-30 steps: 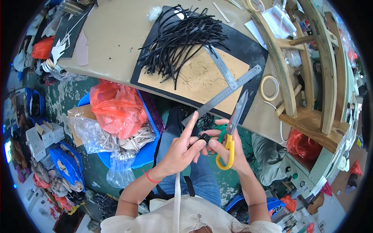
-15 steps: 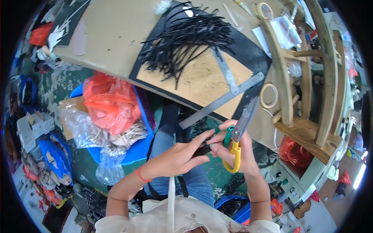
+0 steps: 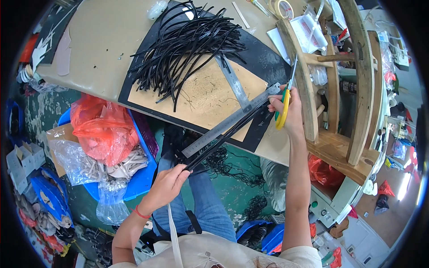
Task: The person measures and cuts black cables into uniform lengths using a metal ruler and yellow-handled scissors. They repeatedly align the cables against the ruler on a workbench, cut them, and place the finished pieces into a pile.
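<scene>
Reference landmark: one tan board [image 3: 208,91], lying on one black mat [image 3: 270,60] on the surface [image 3: 98,40].

Count: one strip bundle [image 3: 223,140], one pair of scissors [image 3: 286,96], one strip pile [image 3: 192,42], two steel rule arms [image 3: 232,82]. The individual black strips overlap too closely to be counted. The strip pile covers the far left part of the tan board. The rule arms meet in a T over its right part; whether they are joined cannot be told. The strip bundle runs obliquely across the near right corner of the tan board, alongside the longer arm.

Left hand [image 3: 166,188]: closed, gripping the near end of the strip bundle, off the near edge of the tan board. Right hand [image 3: 292,117]: closed around the scissors, right of the tan board, fingertips at the far end of the strip bundle. The scissors have one yellow and one green handle; the blades point away from the person.

Container: one blue tub [image 3: 142,184], near and left of the tan board. Contents: one red bag [image 3: 107,134], clear plastic film [image 3: 71,156] hanging over the rim, and pale strips [image 3: 129,166], uncounted.
</scene>
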Tool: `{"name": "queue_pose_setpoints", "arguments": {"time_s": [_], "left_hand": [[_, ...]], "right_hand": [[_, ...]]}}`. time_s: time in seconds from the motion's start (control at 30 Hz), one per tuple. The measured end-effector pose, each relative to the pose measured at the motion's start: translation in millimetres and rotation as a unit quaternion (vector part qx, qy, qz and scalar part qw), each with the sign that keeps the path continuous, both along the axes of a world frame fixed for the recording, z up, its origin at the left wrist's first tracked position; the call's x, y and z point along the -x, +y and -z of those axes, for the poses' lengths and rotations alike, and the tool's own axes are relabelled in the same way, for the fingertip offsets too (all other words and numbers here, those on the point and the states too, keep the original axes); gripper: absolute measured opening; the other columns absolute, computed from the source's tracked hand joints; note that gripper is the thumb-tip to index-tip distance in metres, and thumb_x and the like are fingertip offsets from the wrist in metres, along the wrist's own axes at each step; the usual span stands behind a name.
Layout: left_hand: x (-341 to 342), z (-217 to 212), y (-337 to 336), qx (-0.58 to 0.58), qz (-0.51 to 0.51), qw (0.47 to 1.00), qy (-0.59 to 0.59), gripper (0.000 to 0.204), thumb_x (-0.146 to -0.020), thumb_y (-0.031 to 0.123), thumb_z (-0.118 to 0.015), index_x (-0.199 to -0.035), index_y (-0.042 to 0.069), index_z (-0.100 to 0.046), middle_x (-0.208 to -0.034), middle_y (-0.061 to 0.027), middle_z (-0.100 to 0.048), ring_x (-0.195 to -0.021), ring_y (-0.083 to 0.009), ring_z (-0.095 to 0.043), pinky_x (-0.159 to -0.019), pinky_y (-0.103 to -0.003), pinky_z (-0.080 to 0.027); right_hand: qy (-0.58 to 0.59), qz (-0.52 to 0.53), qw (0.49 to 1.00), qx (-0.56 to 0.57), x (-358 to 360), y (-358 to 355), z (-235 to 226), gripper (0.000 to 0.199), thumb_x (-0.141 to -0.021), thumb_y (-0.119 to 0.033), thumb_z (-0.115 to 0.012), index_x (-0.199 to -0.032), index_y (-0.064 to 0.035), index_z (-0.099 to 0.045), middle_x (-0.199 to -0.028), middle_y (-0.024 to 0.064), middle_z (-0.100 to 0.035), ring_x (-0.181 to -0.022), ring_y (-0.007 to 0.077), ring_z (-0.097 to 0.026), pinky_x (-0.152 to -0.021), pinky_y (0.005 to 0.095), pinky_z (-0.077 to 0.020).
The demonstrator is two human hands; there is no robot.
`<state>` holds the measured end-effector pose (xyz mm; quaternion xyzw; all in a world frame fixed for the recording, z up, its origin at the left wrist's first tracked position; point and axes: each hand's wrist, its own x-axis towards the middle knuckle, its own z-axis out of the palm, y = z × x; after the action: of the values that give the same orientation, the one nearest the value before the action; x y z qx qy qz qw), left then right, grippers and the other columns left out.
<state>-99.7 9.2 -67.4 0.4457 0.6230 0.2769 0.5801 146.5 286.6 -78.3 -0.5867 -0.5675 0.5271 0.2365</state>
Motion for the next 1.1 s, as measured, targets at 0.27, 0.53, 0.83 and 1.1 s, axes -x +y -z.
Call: {"name": "queue_pose_setpoints", "arguments": {"time_s": [0.27,0.53,0.83,1.1], "left_hand": [[-1.0,2.7,4.8,0.053,-0.091,0.994,-0.016,0.02,-0.09,0.017,-0.052,-0.093,-0.002,-0.056,-0.06,-0.0147,-0.055,-0.051,-0.029,-0.055,-0.047,-0.035,-0.04],[0.5,16.8,3.5,-0.008,-0.079,0.992,0.099,0.021,-0.091,0.016,-0.048,-0.099,-0.003,-0.053,-0.079,-0.022,-0.058,-0.072,-0.039,-0.056,-0.061,-0.042,-0.043],[-2.3,29.1,0.7,-0.016,-0.075,0.99,0.118,0.018,-0.09,0.015,-0.047,-0.095,0.0,-0.053,-0.079,-0.0207,-0.059,-0.07,-0.04,-0.056,-0.061,-0.046,-0.044],[16.2,-34.6,-2.9,-0.076,-0.209,0.965,0.136,0.016,-0.087,0.01,-0.054,-0.094,-0.003,-0.058,-0.072,-0.0154,-0.057,-0.06,-0.0246,-0.056,-0.056,-0.033,-0.043]], "right_hand": [[-0.068,0.005,0.998,-0.014,7.2,9.1,11.0,0.042,-0.077,0.0,-0.064,-0.113,0.0022,-0.042,-0.083,0.013,-0.062,-0.06,0.0142,-0.062,-0.055,0.0246,-0.0526],[-0.067,-0.017,0.997,-0.02,5.8,6.7,11.1,0.043,-0.081,-0.002,-0.06,-0.118,0.0037,-0.039,-0.085,0.0137,-0.062,-0.064,0.0138,-0.06,-0.059,0.0245,-0.0528],[-0.071,-0.025,0.997,-0.019,10.3,5.1,10.4,0.041,-0.082,-0.002,-0.059,-0.117,0.0032,-0.039,-0.085,0.0131,-0.062,-0.065,0.0125,-0.06,-0.059,0.0236,-0.0522],[0.041,-0.032,0.996,-0.065,44.8,3.1,-41.8,0.037,-0.08,-0.001,-0.058,-0.112,0.0008,-0.04,-0.075,0.0072,-0.055,-0.059,0.0124,-0.055,-0.052,0.0229,-0.0438]]}}
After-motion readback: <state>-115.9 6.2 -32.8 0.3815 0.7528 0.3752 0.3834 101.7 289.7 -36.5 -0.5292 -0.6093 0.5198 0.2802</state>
